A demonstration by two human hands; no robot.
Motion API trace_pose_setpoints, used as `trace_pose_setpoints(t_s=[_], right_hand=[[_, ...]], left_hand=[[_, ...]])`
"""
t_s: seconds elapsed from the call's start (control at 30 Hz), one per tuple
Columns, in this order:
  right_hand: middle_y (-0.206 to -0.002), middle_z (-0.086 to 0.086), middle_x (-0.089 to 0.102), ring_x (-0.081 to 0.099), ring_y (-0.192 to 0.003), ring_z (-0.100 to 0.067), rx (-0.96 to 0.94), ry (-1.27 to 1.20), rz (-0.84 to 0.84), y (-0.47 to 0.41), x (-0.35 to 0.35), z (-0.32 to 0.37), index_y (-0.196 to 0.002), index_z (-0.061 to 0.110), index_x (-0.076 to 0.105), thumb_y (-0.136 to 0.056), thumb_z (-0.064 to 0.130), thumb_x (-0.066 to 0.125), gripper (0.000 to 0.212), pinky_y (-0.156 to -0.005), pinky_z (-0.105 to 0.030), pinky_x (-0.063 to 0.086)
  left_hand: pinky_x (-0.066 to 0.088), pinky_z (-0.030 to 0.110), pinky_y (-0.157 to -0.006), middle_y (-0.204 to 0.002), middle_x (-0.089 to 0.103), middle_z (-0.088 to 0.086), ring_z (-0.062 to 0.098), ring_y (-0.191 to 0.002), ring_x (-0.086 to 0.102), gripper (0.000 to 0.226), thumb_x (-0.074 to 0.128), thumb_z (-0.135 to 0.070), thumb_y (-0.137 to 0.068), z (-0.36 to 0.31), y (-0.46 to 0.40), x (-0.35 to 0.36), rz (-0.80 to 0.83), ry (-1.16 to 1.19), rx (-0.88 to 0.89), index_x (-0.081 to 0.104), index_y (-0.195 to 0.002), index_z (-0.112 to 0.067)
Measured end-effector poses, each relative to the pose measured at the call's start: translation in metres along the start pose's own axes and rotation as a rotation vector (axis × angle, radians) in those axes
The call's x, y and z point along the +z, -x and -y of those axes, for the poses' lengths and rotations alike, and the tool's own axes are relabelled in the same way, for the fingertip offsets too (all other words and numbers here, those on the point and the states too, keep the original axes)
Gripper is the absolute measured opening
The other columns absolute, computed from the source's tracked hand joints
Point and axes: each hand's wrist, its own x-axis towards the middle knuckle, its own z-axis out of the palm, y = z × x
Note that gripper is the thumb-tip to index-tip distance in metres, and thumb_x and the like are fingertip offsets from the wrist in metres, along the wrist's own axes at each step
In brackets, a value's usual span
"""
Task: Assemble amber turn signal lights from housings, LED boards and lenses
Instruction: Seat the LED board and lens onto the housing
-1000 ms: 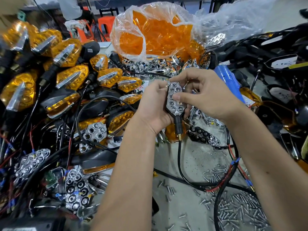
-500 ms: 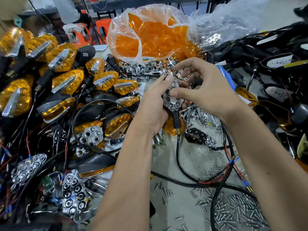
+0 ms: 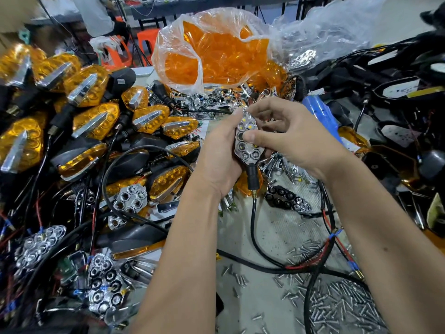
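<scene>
A black turn signal housing with a chrome honeycomb reflector in it stands upright at the centre of the view, its black cable hanging down. My left hand grips the housing from the left, fingers wrapped behind it. My right hand comes in from the right and its thumb presses on the middle of the reflector, fingers curled behind. Small LEDs show in the upper cells. No amber lens is on this housing.
Finished amber lights pile up on the left. A clear bag of amber lenses stands behind. Loose chrome reflectors, black cables and a heap of screws cover the bench. A blue tool lies at the right.
Both hands have tilted the housing's face more toward me. My right thumb has slid onto the middle of the reflector.
</scene>
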Motion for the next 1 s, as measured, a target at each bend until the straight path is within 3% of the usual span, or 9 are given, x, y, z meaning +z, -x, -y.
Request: trace_pose_setpoints(t_s=[0.1, 0.17, 0.3, 0.4, 0.53, 0.6, 0.7, 0.83, 1.0], right_hand=[[-0.105, -0.005, 0.067, 0.068, -0.085, -0.007, -0.015, 0.038, -0.010, 0.000, -0.003, 0.001, -0.113, 0.033, 0.074, -0.084, 0.022, 0.086, 0.033, -0.072, -0.024, 0.060], [-0.110, -0.015, 0.066, 0.067, -0.090, -0.011, -0.057, 0.039, 0.034, 0.001, -0.004, 0.004, -0.111, 0.038, 0.077, -0.087, 0.017, 0.082, 0.033, -0.076, -0.030, 0.062], [-0.102, -0.001, 0.078, 0.072, -0.101, -0.011, -0.073, 0.016, -0.020, -0.003, -0.002, 0.004, -0.110, 0.023, 0.080, -0.082, 0.004, 0.083, 0.034, -0.091, -0.036, 0.060], [-0.095, -0.003, 0.080, 0.077, -0.089, -0.022, 0.018, -0.063, -0.169, -0.003, -0.007, -0.002, -0.107, 0.015, 0.080, -0.079, 0.000, 0.086, 0.033, -0.087, -0.041, 0.062], [-0.090, -0.010, 0.078, 0.076, -0.081, -0.027, 0.048, -0.170, -0.301, -0.001, -0.016, -0.005, -0.102, 0.012, 0.079, -0.076, 0.002, 0.088, 0.029, -0.080, -0.042, 0.064], [-0.090, -0.009, 0.078, 0.076, -0.082, -0.023, 0.058, -0.241, -0.308, 0.000, -0.016, -0.006, -0.102, 0.012, 0.079, -0.078, 0.003, 0.087, 0.027, -0.077, -0.039, 0.063], [-0.098, -0.011, 0.076, 0.072, -0.094, -0.028, 0.068, -0.307, -0.259, 0.000, -0.017, -0.006, -0.100, 0.018, 0.081, -0.090, 0.016, 0.079, 0.010, -0.084, -0.048, 0.063], [-0.101, -0.015, 0.076, 0.070, -0.094, -0.029, 0.081, -0.368, -0.191, -0.001, -0.016, -0.004, -0.103, 0.011, 0.080, -0.101, 0.020, 0.067, 0.016, -0.078, -0.038, 0.062], [-0.093, -0.013, 0.079, 0.075, -0.085, -0.023, 0.024, -0.323, -0.205, -0.001, -0.013, -0.003, -0.103, 0.003, 0.077, -0.097, 0.016, 0.071, 0.015, -0.073, -0.037, 0.063]], left_hand=[[0.058, 0.040, -0.078, -0.098, 0.073, 0.012, 0.026, -0.089, 0.069, 0.043, 0.034, -0.036, -0.110, 0.001, 0.000, 0.001, 0.022, 0.008, 0.008, 0.065, -0.111, -0.006], [0.055, 0.038, -0.071, -0.101, 0.071, 0.014, 0.025, -0.084, 0.066, 0.044, 0.030, -0.036, -0.110, 0.003, -0.001, 0.004, 0.021, -0.005, 0.022, 0.065, -0.111, -0.009], [0.048, 0.041, -0.074, -0.105, 0.056, 0.020, 0.027, -0.084, 0.058, 0.039, 0.037, -0.030, -0.105, 0.004, -0.004, 0.007, -0.044, -0.023, 0.027, 0.053, -0.127, -0.002], [0.053, 0.051, -0.085, -0.109, 0.051, 0.017, 0.028, -0.093, 0.056, 0.038, 0.059, -0.022, -0.085, 0.007, -0.006, -0.001, -0.058, -0.145, 0.017, 0.045, -0.118, -0.012], [0.063, 0.049, -0.083, -0.105, 0.061, 0.025, 0.033, -0.083, 0.070, 0.028, 0.070, -0.009, -0.097, 0.014, -0.008, -0.010, -0.096, -0.451, 0.076, 0.054, -0.118, -0.001], [0.064, 0.043, -0.074, -0.104, 0.065, 0.035, 0.036, -0.076, 0.072, 0.024, 0.072, -0.005, -0.095, 0.013, -0.009, -0.012, -0.137, -0.464, 0.150, 0.060, -0.113, 0.004], [0.063, 0.052, -0.078, -0.104, 0.070, 0.033, 0.047, -0.082, 0.072, 0.022, 0.078, -0.005, -0.090, 0.012, -0.009, -0.015, -0.178, -0.478, 0.240, 0.068, -0.108, 0.002], [0.064, 0.038, -0.066, -0.102, 0.073, 0.028, 0.029, -0.076, 0.070, 0.019, 0.076, -0.001, -0.089, 0.011, -0.010, -0.017, -0.193, -0.426, 0.291, 0.070, -0.107, 0.001], [0.064, 0.036, -0.066, -0.094, 0.076, 0.017, 0.028, -0.072, 0.070, 0.015, 0.072, 0.003, -0.092, 0.010, -0.010, -0.022, -0.166, -0.381, 0.293, 0.073, -0.106, 0.000]])
